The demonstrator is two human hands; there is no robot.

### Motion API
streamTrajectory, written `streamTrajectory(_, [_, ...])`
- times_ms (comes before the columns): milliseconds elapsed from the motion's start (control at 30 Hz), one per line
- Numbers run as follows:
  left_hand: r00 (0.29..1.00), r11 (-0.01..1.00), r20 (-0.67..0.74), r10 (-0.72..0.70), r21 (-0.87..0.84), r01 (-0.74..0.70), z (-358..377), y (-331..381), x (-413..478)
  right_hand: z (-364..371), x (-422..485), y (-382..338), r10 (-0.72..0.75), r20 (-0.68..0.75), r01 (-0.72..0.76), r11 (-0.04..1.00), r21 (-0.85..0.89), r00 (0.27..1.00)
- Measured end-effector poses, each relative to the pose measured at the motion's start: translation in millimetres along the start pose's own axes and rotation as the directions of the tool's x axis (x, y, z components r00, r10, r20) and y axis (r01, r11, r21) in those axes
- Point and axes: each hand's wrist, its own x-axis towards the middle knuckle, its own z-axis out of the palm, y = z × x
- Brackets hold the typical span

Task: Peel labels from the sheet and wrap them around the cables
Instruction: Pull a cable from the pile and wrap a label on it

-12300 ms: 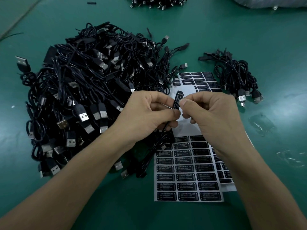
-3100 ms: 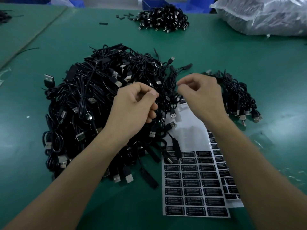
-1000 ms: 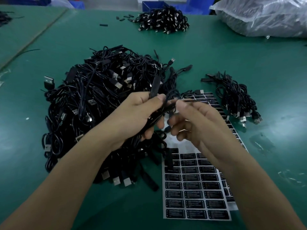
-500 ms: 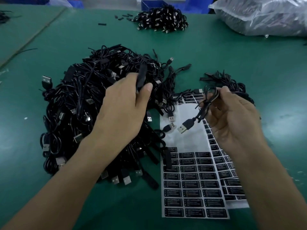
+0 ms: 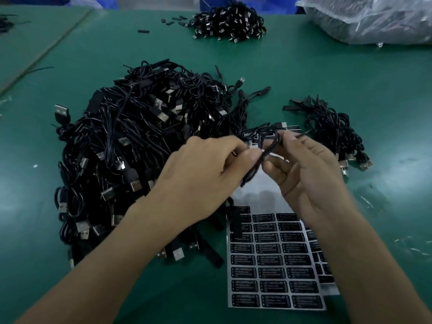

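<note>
Above the sheet's bare top: a thin black cable (image 5: 259, 160) hung looped and kinked in the air between both hands, one end trailing down toward the backing paper.
Left hand (image 5: 205, 174): fingers and thumb were closed in a tight pinch on the cable's middle stretch, knuckles facing up.
Right hand (image 5: 311, 174): thumb and forefinger pinched the cable's upper loop; the other fingers were loosely bent below it, palm turned toward the left hand.
Label sheet (image 5: 257, 195): it lay flat on the green table (image 5: 304, 66) under and in front of the hands, its upper part stripped to silvery backing, its lower part full.
Labels (image 5: 268, 260): black rectangles sat in three columns, each headed "LED CONTROLLER" in pale letters; the smaller lines beneath were too fine to read.
Second sheet (image 5: 325, 265): it lay partly under the first, sticking out along its right edge and at the top, carrying similar black labels whose text was not legible.
Large cable pile (image 5: 140, 136): a heap of black USB leads lay left of the sheet, touching its left edge, with metal plugs showing throughout.
Small cable bundle (image 5: 332, 127): it lay to the right of the hands, apart from the large pile.
Far pile (image 5: 231, 22): more black cables lay at the table's far side.
Plastic bag (image 5: 374, 17): clear and crumpled, it sat at the far right corner; no print could be made out on it.
</note>
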Motion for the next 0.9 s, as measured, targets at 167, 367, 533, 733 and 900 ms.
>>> streamTrajectory(167, [0.990, 0.996, 0.115, -0.084, 0.011, 0.084, -1, -5, 1, -6, 1, 1, -0.062, -0.004, 0.062, 0.991, 0.115, 0.998])
streamTrajectory(367, [0.984, 0.992, 0.137, -0.115, -0.042, 0.122, 0, -16, 4, -11, 1, 2, -0.005, -0.006, 0.006, 0.998, 0.063, 1.000])
streamTrajectory(533, [0.986, 0.996, 0.139, -0.092, 0.019, 0.091, -4, -22, 5, -16, 1, 2, -0.047, -0.058, 0.049, 0.998, 0.043, 0.997])
streamTrajectory(733, [0.981, 0.990, 0.151, -0.126, 0.075, 0.116, -8, -21, 6, -22, 1, 2, -0.127, -0.083, 0.110, 0.976, -0.187, 0.988])
streamTrajectory(900, [0.992, 0.981, 0.005, -0.129, 0.145, 0.127, -18, -14, 5, -25, 2, 1, -0.207, -0.132, 0.146, 0.919, -0.366, 0.970])
